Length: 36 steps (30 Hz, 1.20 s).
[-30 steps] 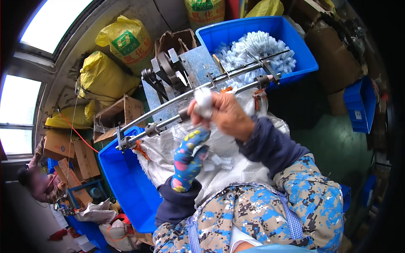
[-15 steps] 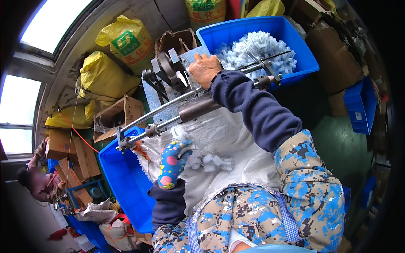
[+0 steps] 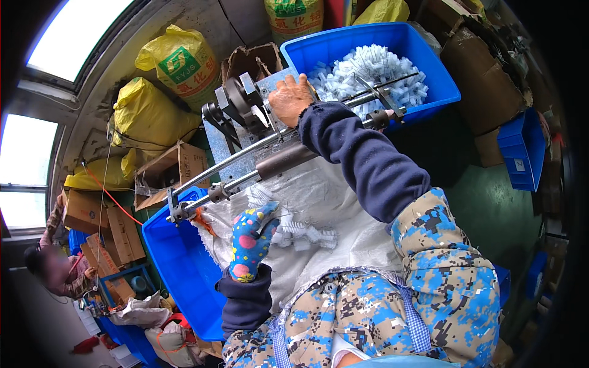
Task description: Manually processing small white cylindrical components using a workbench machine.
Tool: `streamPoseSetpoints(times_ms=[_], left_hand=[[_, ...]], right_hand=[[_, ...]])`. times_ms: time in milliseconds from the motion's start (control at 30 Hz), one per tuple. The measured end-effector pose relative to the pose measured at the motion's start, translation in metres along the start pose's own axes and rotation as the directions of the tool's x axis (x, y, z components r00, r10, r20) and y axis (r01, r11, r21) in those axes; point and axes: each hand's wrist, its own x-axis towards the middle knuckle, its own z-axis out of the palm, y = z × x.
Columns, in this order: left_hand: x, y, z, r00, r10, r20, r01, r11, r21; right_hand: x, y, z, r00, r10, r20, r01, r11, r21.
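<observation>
My left hand (image 3: pixel 250 238), in a blue glove with coloured dots and flowers, is over the white sheet on my lap. Its thumb and fingers are apart, curving toward a small heap of white ribbed plastic pieces (image 3: pixel 302 234). Another bundle of white ribbed pieces (image 3: pixel 259 195) lies just beyond its fingertips. My bare right hand (image 3: pixel 291 99) is at the metal bench machine (image 3: pixel 236 110), beside its dark round part. Its fingers curl down at the plate's right side, and what they hold is hidden. Long steel rods (image 3: pixel 239 179) and a dark cylinder (image 3: pixel 285 161) run below that hand.
A blue bin (image 3: pixel 451 92) heaped with white pieces stands at the far right, another blue bin (image 3: pixel 184 270) at my left. Yellow sacks (image 3: pixel 147 113) and cardboard boxes (image 3: pixel 184 165) line the far left. Another person (image 3: pixel 67 276) works at the left edge.
My left hand has turned slightly, its fingers straighter and its thumb and fingertips farther apart. My right hand stays at the machine, its fingers slightly more raised. The view has shifted a little.
</observation>
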Motion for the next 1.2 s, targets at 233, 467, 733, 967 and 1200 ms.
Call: streamPoseSetpoints(times_ms=[233,467,733,967,1200], left_hand=[[-0.018,-0.015,-0.012,0.971,-0.234,-0.041,0.201,0.902,-0.382],[-0.012,-0.005,-0.007,0.986,-0.167,-0.019,0.149,0.92,-0.362],[-0.015,-0.002,-0.015,0.993,-0.109,-0.052,0.089,0.95,-0.299],[-0.021,-0.022,-0.019,0.978,-0.178,-0.105,0.106,0.869,-0.483],[-0.007,-0.007,-0.026,0.971,0.024,-0.238,-0.036,0.998,-0.046]], right_hand=[[-0.048,0.022,0.0,0.998,0.027,-0.063,-0.025,0.999,0.042],[-0.037,-0.014,0.019,0.995,0.028,-0.095,-0.033,0.999,-0.041],[-0.028,-0.041,0.007,0.991,-0.01,0.133,0.007,1.0,0.021],[-0.026,0.039,-0.016,0.989,0.01,-0.147,-0.023,0.996,-0.089],[-0.005,0.066,-0.009,0.989,-0.13,-0.072,0.112,0.972,-0.207]])
